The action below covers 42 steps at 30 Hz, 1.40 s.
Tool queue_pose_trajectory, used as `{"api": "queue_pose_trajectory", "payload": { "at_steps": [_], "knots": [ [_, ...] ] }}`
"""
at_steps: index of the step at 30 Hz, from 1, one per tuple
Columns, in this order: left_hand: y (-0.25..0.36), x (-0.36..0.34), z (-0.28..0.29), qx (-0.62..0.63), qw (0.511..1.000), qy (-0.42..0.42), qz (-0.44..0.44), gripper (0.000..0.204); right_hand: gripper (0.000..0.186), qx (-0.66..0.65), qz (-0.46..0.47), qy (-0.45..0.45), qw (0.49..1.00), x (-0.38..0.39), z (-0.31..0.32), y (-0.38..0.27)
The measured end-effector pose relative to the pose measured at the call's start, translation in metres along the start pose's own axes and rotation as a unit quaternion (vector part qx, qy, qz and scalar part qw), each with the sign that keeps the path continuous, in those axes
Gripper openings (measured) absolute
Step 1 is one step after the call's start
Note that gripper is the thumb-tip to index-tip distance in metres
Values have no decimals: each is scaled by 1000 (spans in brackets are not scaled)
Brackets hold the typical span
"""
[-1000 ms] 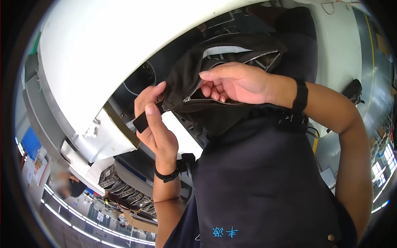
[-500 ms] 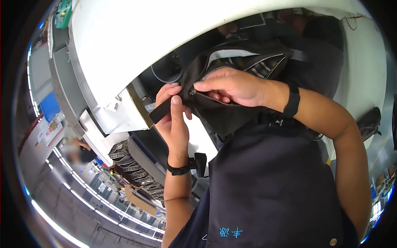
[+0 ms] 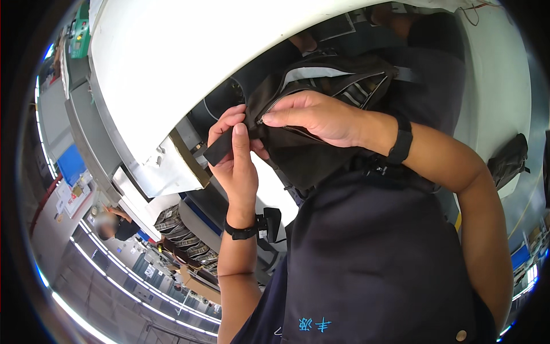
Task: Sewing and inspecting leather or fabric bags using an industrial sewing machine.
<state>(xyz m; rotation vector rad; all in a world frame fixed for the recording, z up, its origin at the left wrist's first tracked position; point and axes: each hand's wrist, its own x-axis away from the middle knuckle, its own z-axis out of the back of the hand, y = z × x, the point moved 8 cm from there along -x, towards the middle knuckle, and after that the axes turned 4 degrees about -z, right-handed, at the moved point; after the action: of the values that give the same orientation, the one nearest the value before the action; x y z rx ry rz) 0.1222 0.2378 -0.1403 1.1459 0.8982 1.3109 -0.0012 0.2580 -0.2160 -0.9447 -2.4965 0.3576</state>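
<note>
Pouch [image 3: 309, 155]: a black zipped bag held up at chest height, against the dark apron [image 3: 372, 258] and just below the rim of a big white table [image 3: 189, 74], its mouth gaping to show a pale lining and striped fabric inside. The right hand [image 3: 315, 117] comes across from the right, thumb and forefinger pinched at the zip [image 3: 269, 112] near the pouch's left corner, the other fingers curled over the top edge. The left hand [image 3: 235, 155] rises from below with its fingers pressed together and upright, thumb and fingers clamping a flat black tab [image 3: 217, 152] that sticks out from that same corner. To run the zip cleanly, I judge the left hand should keep the tab pulled taut and in line with the teeth while the right draws the slider steadily, keeping the lining clear so that it does not snag. Both wrists carry black bands [image 3: 401, 140]. Beyond the table lie grey benches [image 3: 86, 132], a stack of striped cloth [image 3: 172, 221], another dark bag [image 3: 507, 160] on the right, and a person [image 3: 117, 226] far off in a long, brightly lit workshop.
</note>
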Motion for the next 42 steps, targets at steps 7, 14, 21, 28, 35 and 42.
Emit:
{"api": "queue_pose_trajectory", "payload": {
  "at_steps": [7, 14, 21, 28, 35, 42],
  "knots": [
    [-2, 2, 4, 35, 999, -38, -8, 21, 30, -15, -50, -26, 998, -2, -8, -2],
    [-12, -6, 11, 94, 994, -41, -43, 24, 32, -126, -86, -65, 986, -10, -17, 2],
    [-19, -12, 9, 44, 995, -80, -36, 32, 32, -133, -100, -70, 984, -12, -19, 6],
    [-22, -18, 6, 62, 990, -124, 20, 35, 34, -147, -73, -83, 983, -11, -25, -1],
    [-26, -23, 3, 61, 990, -121, 41, 39, 34, -142, -40, -94, 985, -11, -26, -7],
    [-27, -23, 1, 6, 993, -120, 18, 43, 33, -132, -17, -96, 986, -15, -25, -7]
  ]
}}
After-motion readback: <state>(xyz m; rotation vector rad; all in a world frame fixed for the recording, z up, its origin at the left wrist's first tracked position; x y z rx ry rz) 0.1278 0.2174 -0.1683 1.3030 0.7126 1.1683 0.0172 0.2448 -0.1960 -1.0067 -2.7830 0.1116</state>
